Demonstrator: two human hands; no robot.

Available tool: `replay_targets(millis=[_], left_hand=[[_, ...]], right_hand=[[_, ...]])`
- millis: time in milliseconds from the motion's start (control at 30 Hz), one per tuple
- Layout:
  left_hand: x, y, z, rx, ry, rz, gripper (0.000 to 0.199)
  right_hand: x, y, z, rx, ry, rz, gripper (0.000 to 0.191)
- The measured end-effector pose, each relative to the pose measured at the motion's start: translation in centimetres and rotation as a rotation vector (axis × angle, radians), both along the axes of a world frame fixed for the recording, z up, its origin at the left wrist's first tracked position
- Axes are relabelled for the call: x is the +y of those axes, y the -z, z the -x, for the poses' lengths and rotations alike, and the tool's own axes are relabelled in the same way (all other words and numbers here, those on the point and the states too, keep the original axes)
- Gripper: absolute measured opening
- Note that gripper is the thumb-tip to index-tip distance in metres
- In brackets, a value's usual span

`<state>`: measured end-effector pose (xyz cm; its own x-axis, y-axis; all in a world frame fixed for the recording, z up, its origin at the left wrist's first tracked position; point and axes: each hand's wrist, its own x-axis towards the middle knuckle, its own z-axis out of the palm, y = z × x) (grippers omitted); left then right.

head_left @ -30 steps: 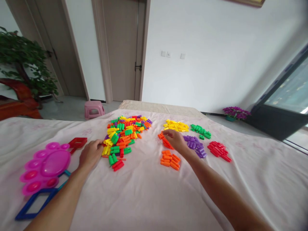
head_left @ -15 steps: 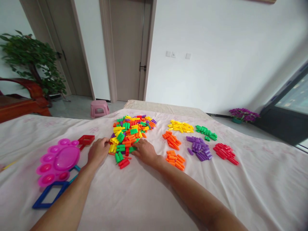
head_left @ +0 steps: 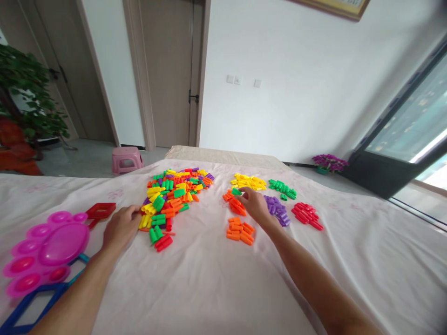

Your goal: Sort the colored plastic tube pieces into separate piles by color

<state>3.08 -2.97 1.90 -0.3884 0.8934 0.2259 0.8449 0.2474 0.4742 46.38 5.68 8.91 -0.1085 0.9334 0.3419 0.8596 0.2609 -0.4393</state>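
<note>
My right hand (head_left: 254, 204) is closed in a pinch on a green plastic peg (head_left: 236, 191), held above a group of orange pegs (head_left: 234, 203). Purple pegs (head_left: 276, 210) lie partly hidden behind that hand and wrist. At the left edge of a mixed heap of coloured pegs (head_left: 171, 195) is my left hand (head_left: 121, 227), its fingers bent and close together against the heap. What its fingertips hold, if anything, is hidden.
Sorted groups of yellow pegs (head_left: 248, 182), green pegs (head_left: 282, 189), red pegs (head_left: 307, 216) and more orange pegs (head_left: 240, 231) lie on the cloth (head_left: 195, 288). At left are a pink paw-shaped tray (head_left: 63, 246), a red frame (head_left: 101, 211) and a blue frame (head_left: 31, 302).
My right hand has moved right from the mixed heap to the orange group, carrying a green peg. My left hand stays by the heap. The view has turned right.
</note>
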Motion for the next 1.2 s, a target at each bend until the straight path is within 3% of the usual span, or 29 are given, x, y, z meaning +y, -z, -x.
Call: replay_targets(millis=[233, 333, 433, 533, 667, 900, 1033, 1200], left_hand=[[0.0, 0.0, 0.0, -0.005, -0.006, 0.012, 0.036], [0.1, 0.2, 0.2, -0.015, 0.009, 0.006, 0.035], [0.1, 0.2, 0.3, -0.014, 0.009, 0.0, 0.035], [0.1, 0.2, 0.2, -0.011, 0.001, 0.0, 0.036], [0.0, 0.0, 0.0, -0.009, -0.003, -0.011, 0.036], [-0.3, -0.4, -0.4, 0.064, 0.034, 0.0, 0.035], [-0.6, -0.9, -0.9, 0.122, 0.104, -0.015, 0.036], [-0.7, -1.3, -1.3, 0.065, 0.17, -0.048, 0.037]], right_hand=[[5.8, 1.1, -14.3, 0.033, 0.501, -0.025, 0.046], [6.8, 1.3, -17.4, 0.1, 0.616, -0.035, 0.049], [6.5, 2.0, -17.6, 0.172, 0.65, -0.062, 0.045], [5.5, 2.6, -14.9, 0.278, 0.522, -0.091, 0.04], [3.1, 2.6, -7.8, 0.37, 0.186, -0.148, 0.032], [-4.3, 2.0, 6.5, 0.236, -0.448, 0.065, 0.02], [-7.3, 2.3, 12.6, 0.159, -0.628, 0.034, 0.023], [-7.9, 2.1, 17.9, -0.01, -0.724, -0.051, 0.031]])
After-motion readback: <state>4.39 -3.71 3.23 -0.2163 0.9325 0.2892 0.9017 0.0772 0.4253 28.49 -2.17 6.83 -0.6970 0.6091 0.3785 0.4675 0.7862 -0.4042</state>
